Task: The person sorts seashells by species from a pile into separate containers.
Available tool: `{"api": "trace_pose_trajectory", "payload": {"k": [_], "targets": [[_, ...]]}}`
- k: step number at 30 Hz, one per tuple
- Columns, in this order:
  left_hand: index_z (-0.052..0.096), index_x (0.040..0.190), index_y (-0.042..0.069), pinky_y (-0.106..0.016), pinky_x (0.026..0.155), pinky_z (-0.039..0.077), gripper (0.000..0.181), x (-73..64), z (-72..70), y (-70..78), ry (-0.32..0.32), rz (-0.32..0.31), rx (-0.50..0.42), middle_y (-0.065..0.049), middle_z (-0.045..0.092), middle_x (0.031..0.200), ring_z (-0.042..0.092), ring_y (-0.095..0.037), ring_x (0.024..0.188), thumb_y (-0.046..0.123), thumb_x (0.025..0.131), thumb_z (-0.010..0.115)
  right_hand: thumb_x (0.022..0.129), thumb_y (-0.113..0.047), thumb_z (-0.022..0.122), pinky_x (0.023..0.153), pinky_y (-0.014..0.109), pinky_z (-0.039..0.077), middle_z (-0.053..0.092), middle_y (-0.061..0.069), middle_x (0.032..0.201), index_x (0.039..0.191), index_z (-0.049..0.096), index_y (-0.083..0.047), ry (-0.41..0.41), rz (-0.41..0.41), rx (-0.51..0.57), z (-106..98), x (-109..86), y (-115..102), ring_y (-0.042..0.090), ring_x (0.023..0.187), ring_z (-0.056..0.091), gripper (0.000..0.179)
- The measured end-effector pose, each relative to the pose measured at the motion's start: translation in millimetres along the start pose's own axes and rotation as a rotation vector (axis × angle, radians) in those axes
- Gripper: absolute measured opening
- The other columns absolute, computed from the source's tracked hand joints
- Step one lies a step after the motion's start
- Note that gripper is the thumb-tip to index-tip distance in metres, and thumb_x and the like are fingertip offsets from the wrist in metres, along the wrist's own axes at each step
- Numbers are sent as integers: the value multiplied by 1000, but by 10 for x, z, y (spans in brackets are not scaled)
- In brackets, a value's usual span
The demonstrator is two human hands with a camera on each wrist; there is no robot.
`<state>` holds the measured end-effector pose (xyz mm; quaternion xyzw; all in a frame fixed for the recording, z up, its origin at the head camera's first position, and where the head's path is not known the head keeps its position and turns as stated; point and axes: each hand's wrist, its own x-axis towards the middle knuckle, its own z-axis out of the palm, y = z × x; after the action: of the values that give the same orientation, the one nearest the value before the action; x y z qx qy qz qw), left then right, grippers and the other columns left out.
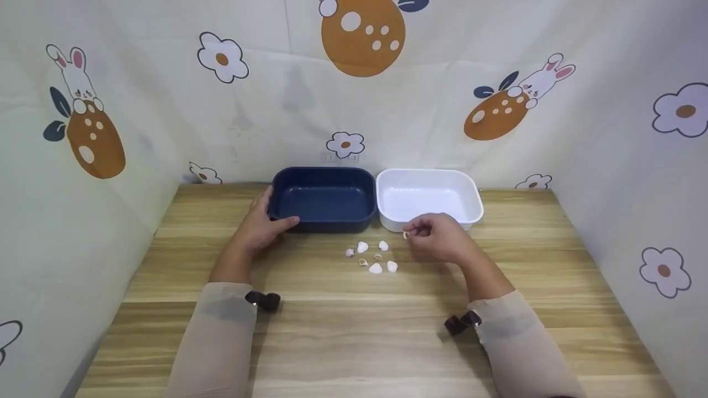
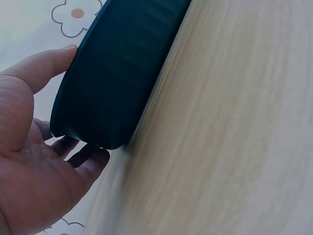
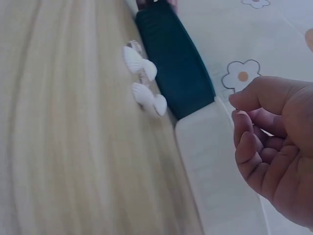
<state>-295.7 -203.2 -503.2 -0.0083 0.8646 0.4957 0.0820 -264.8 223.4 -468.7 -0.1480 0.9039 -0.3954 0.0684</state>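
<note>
My left hand (image 1: 261, 225) holds the left end of a dark blue bin (image 1: 326, 226). Its thumb lies on the front rim, and in the left wrist view the fingers (image 2: 95, 164) bend around the bin's end. My right hand (image 1: 440, 237), in front of a white bin (image 1: 475, 207), pinches a small pale ring-like piece (image 1: 406, 235) between thumb and forefinger. That piece is mostly hidden in the right wrist view. Several white ridged shells (image 3: 142, 93) lie on the table left of the right hand, among small ring-like pieces (image 1: 363, 262) and a greyish bit (image 1: 350, 252).
Both bins stand side by side at the back of the wooden table (image 1: 354, 331), their insides showing nothing. Behind them hangs a patterned cloth (image 1: 265, 110) with rabbits and flowers. Each sleeved forearm carries a dark wrist camera (image 1: 264, 301).
</note>
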Motion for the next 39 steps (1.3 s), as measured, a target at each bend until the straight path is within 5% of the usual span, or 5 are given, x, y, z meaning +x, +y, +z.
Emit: {"api": "trace_pose_trajectory", "payload": {"k": [9,23,32,39], "targets": [[4,174,20,-59,137,7,118,0,8,-5,3,5,-15,-17,-2,182,0,-39,169,47,91,83,94,-9,76,78,14,55,80,13,104,113,80,-2,179,22,79,-213,20,76,11,88,68,20],[2,174,20,-62,137,6,120,2,-3,-11,1,7,8,-18,-2,182,-1,-41,169,49,91,83,98,-16,75,79,10,54,78,15,112,122,78,-2,328,130,139,-317,71,242,11,95,66,28],[3,174,20,-60,137,7,120,2,3,-8,5,10,-17,-17,-1,182,2,-40,169,48,90,84,99,-18,75,74,10,52,76,16,116,129,75,-1,380,159,126,-300,78,242,11,92,64,35],[5,175,20,-58,138,9,119,2,18,0,8,11,-53,-16,0,182,3,-39,169,44,90,85,98,-17,75,77,13,52,75,15,115,130,75,-1,340,154,110,-247,72,205,17,97,64,35]]}}
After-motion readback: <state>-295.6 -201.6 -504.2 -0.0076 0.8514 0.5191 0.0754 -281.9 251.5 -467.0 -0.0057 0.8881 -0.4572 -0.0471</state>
